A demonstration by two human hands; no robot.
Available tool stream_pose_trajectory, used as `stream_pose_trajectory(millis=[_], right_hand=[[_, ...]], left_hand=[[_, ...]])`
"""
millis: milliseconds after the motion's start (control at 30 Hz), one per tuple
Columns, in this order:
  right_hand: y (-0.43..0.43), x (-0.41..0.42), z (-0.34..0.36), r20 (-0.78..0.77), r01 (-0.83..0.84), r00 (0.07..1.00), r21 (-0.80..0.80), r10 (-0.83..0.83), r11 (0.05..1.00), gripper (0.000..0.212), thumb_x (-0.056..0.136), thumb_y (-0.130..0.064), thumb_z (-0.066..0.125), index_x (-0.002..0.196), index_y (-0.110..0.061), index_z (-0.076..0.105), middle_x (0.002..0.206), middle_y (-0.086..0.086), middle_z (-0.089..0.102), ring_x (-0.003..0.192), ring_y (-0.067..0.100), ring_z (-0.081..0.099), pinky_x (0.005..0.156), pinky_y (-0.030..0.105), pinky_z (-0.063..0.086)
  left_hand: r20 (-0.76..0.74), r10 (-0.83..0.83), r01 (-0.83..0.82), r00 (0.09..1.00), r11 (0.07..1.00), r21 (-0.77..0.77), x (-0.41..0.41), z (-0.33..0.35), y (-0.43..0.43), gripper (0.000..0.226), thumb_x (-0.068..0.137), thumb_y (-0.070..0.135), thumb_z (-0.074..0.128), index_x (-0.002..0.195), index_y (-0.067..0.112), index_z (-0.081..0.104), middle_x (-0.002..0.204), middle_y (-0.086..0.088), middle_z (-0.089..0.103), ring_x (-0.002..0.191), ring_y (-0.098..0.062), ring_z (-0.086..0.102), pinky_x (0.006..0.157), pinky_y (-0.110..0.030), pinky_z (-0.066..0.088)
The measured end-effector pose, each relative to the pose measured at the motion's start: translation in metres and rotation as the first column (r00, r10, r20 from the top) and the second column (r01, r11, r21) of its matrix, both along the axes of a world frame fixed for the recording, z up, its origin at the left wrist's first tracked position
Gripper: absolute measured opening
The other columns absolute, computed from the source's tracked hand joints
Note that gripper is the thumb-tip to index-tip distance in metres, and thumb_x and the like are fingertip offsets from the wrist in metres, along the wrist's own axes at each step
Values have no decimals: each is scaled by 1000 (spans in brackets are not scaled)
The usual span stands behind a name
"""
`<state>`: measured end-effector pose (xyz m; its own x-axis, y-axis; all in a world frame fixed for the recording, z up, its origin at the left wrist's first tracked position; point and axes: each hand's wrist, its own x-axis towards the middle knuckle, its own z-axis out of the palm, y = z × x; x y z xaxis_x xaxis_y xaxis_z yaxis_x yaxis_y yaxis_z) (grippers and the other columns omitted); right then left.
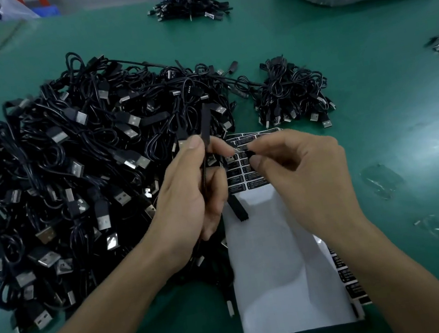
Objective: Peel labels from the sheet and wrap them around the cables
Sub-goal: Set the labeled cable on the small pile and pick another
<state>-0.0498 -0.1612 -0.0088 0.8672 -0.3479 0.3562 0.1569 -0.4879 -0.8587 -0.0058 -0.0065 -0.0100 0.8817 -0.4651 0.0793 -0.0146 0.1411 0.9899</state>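
The hands meet just above the label sheet (278, 257). The left hand (187, 188) grips one black cable (203, 122), fingers curled round it so that a short stretch stands upright and steady between thumb and forefinger, exposed for wrapping. The right hand (298, 165) pinches what looks like a single black label (245, 149) between thumb and forefinger, though it is small and partly hidden, so I cannot be sure it is fully free of the sheet. It is held right beside the cable, probably so it can go straight on.

The sheet lies flat on the green bench (376, 112) directly under the hands. Its near part is bare white backing and its remaining black labels sit in rows at the far end. This keeps each peel a short reach.

The big heap of USB cables (69, 167) is just to the left, touching the sheet's edge, likely the unlabelled stock. A smaller bundle (290, 94) sits apart beyond the sheet, perhaps finished ones.
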Motion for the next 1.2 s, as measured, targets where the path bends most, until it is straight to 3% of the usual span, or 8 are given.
stream_pose_trajectory(millis=[133, 333, 433, 567, 667, 767, 1000, 1200], right_hand=[[-3, 0, 1, 3, -36, 999, 95, 36, 995, 33, 86, -6, 76, 80, -38, 72, 79, -19, 74, 74, 2, 70, 70, 14, 52], [-3, 0, 3, 45, 19, 999, 41, -21, 999, 34, 84, -10, 78, 80, -43, 71, 100, -13, 68, 90, 5, 65, 69, 15, 47], [-6, 0, 4, 91, 1, 996, 117, -12, 993, 32, 85, -6, 76, 82, -38, 72, 82, -16, 73, 76, 4, 67, 70, 21, 55], [-7, 0, 5, 125, -15, 992, 190, -9, 982, 28, 85, -4, 76, 82, -32, 73, 79, -11, 74, 75, 8, 67, 73, 29, 58], [-9, 0, 4, 134, 2, 990, 246, -36, 969, 27, 85, -2, 76, 83, -29, 74, 79, -5, 75, 77, 18, 68, 76, 35, 59], [-9, -1, 4, 139, -14, 990, 284, -27, 959, 27, 84, -1, 76, 84, -28, 75, 80, -1, 75, 79, 22, 69, 80, 40, 59], [-7, 0, 6, 142, -67, 990, 360, 17, 930, 28, 84, 2, 75, 83, -26, 75, 75, -5, 73, 72, 10, 65, 74, 24, 56], [-6, -1, 7, 171, -118, 984, 403, 52, 908, 24, 83, 0, 77, 84, -24, 76, 73, -7, 72, 70, 6, 63, 70, 18, 53]], left_hand=[[-61, 5, -7, 998, 1000, -30, 1, 2, -1, 49, 107, 39, 35, 76, 27, 71, 47, 6, 41, 31, -6, 29, 33, -17, 31], [-57, -31, 28, 998, 998, -50, 1, 2, 1, 41, 108, 28, 40, 88, 25, 76, 43, 7, 35, 31, -4, 28, 32, -14, 32], [-21, -24, 24, 999, 1000, -16, 1, 2, 0, 34, 105, 25, 45, 94, 25, 76, 46, 4, 46, 31, -5, 32, 33, -16, 34], [-43, -24, 21, 999, 997, -69, 0, 3, -3, 18, 97, 22, 54, 95, 15, 71, 66, 0, 65, 35, -5, 40, 36, -20, 41], [-67, 16, -20, 998, 998, -58, 0, 1, -2, 23, 102, 15, 52, 91, 19, 72, 57, 5, 52, 35, -3, 34, 35, -17, 36], [-72, 36, -40, 997, 997, -58, -1, 2, -2, 19, 97, 28, 58, 83, 26, 71, 53, 6, 39, 36, -3, 30, 34, -16, 33], [17, 82, -82, 996, 996, -24, -4, 2, -2, 12, 87, 35, 66, 84, 35, 54, 55, 6, 50, 33, -9, 33, 32, -17, 32], [30, 183, -182, 983, 983, -16, -5, 3, -4, 18, 102, 20, 54, 87, 11, 57, 65, -3, 67, 31, -7, 38, 31, -20, 35]])
